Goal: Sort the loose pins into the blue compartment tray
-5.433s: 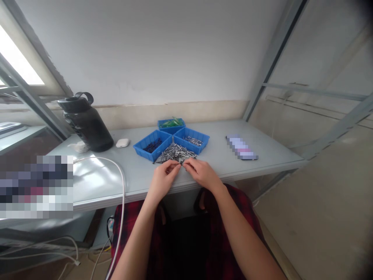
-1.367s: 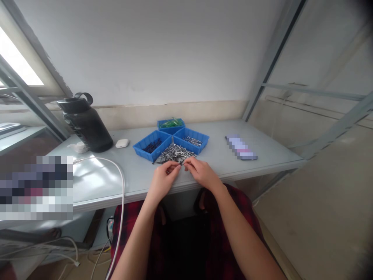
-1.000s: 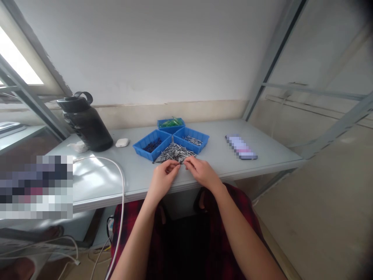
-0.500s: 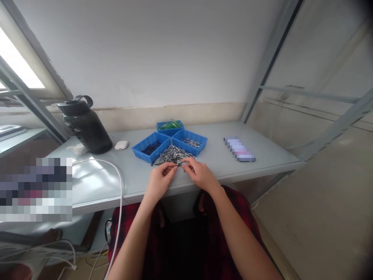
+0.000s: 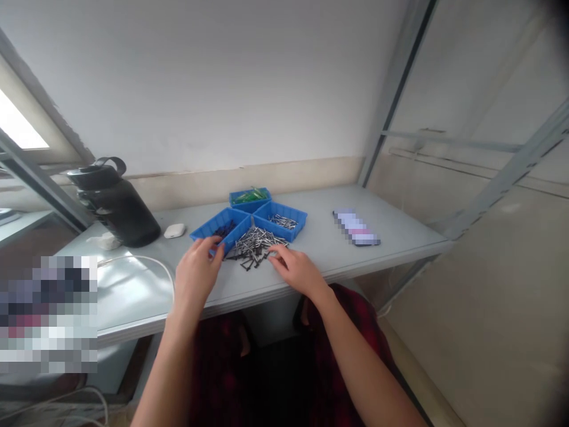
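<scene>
My left hand (image 5: 198,270) reaches over the near edge of the left blue bin (image 5: 240,224), its thumb and fingers apart. Dark screws (image 5: 226,229) lie inside that bin, partly covered by my fingers. My right hand (image 5: 296,268) is at the right front edge of a loose pile of screws (image 5: 258,242), silver and dark mixed. Its thumb and forefinger are curled close together; whatever is between them is too small to make out. Silver screws (image 5: 284,222) lie in the right blue bin (image 5: 303,223).
A third blue bin (image 5: 251,206) behind holds green pieces (image 5: 252,196). On the left stand a large black bottle (image 5: 118,204) and a white earphone case (image 5: 175,230), with a white cable (image 5: 166,270) nearby. A phone (image 5: 356,227) lies to the right on the table (image 5: 391,237).
My left hand has moved left from the pile to the left bin. The right hand stays by the pile, now apart from the left. The view has shifted slightly.
</scene>
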The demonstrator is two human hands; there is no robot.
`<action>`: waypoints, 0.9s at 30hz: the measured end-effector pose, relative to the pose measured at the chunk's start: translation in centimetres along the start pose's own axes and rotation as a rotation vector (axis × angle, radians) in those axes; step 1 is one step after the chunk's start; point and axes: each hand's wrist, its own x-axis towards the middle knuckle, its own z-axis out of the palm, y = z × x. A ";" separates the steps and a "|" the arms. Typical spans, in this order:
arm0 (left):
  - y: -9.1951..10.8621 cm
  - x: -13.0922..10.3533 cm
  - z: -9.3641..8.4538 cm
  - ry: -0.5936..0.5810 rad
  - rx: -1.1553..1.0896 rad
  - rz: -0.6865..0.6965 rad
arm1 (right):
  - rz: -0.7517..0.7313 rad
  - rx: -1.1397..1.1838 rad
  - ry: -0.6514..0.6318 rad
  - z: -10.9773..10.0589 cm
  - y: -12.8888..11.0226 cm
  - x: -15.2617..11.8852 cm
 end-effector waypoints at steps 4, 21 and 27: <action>0.1 -2.6 1.2 -0.165 0.133 -0.031 | -0.016 -0.026 0.001 0.1 0.1 0.0; 1.6 -3.6 2.1 -0.025 -0.182 -0.051 | -0.059 -0.027 0.018 0.4 0.5 0.0; 4.4 -3.4 4.1 -0.221 -0.423 0.103 | -0.063 -0.015 0.007 0.3 0.4 0.0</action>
